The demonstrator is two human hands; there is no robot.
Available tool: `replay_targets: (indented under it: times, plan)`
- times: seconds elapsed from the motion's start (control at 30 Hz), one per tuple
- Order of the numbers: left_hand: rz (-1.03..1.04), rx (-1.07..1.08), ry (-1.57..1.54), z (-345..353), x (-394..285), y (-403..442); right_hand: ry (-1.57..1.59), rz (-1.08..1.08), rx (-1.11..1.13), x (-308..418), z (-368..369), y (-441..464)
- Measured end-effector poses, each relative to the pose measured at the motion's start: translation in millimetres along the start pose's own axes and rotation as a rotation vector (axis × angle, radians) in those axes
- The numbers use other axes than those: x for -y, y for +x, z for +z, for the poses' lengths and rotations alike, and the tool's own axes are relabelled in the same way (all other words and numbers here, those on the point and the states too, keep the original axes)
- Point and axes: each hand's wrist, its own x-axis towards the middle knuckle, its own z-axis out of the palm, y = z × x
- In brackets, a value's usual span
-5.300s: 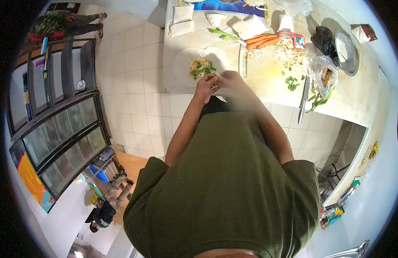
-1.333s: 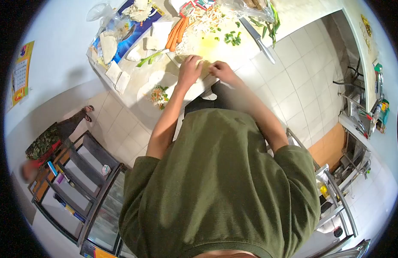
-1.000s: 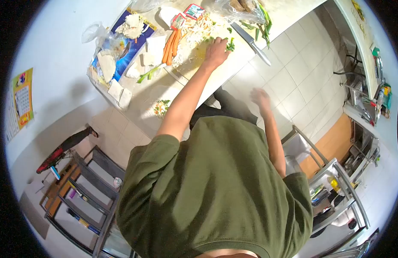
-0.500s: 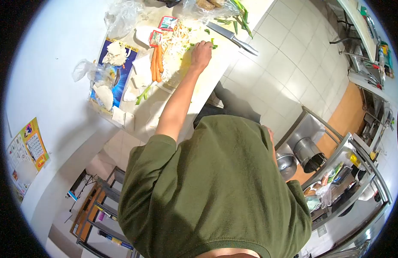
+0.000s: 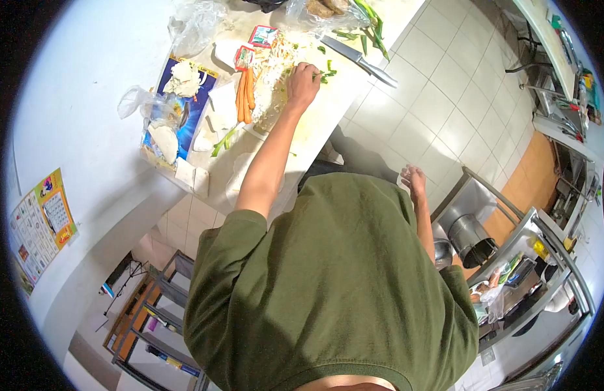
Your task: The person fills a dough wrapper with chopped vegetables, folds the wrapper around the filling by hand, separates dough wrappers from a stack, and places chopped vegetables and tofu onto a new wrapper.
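My left hand is over the worktop with its fingers curled down among chopped green onion; the fingertips are partly hidden. Beside it lies a spread of shredded pale and orange vegetables. Left of that are several whole carrots. A large knife rests to the right of the hand, its handle over the table edge. My right hand hangs out over the floor at my side, fingers loosely apart, with nothing visible in it.
The worktop also carries red-edged packs, clear plastic bags, long green onion stalks and a blue printed sheet with pale pieces on it. A metal rack with a steel pot stands at the right.
My right hand has come out from beside my body into view, over the floor. My left hand remains at the green onion, fingers drawn in slightly. The whole view has shifted a little.
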Motion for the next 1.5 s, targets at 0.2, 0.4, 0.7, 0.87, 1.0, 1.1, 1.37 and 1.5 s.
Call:
replay_targets:
  times: [0.2, 0.4, 0.7, 0.87, 1.0, 1.1, 1.37, 1.5]
  plan:
    - [-0.004, -0.021, -0.028, -2.9, -2.9, -6.5, -0.02, 0.048, 0.014, -11.3, -3.7, -0.4]
    - [0.026, -0.065, -0.024, 0.5, -0.5, -10.8, -0.128, 0.034, 0.041, -55.2, -19.3, -3.1]
    - [0.04, -0.099, -0.034, 4.0, 1.4, -10.9, -0.117, 0.059, 0.004, -42.3, -10.5, -11.3]
    - [0.047, -0.085, 0.016, -1.4, 0.0, -12.7, -0.086, 0.055, 0.045, -25.7, -2.0, -5.4]
    - [0.031, -0.107, -0.004, 1.0, 4.9, -13.8, -0.082, 0.033, 0.064, -19.8, 0.8, 0.1]
    - [0.022, -0.12, -0.014, 2.6, 9.8, -15.7, -0.056, 0.033, 0.079, -20.4, 0.7, 1.7]
    - [-0.07, -0.072, -0.031, -0.6, 15.2, -22.0, -0.172, 0.04, 0.074, -21.2, -2.8, 6.6]
    - [-0.041, -0.069, -0.035, -3.7, 9.8, -23.8, -0.165, -0.002, 0.09, -15.3, -3.8, 2.4]
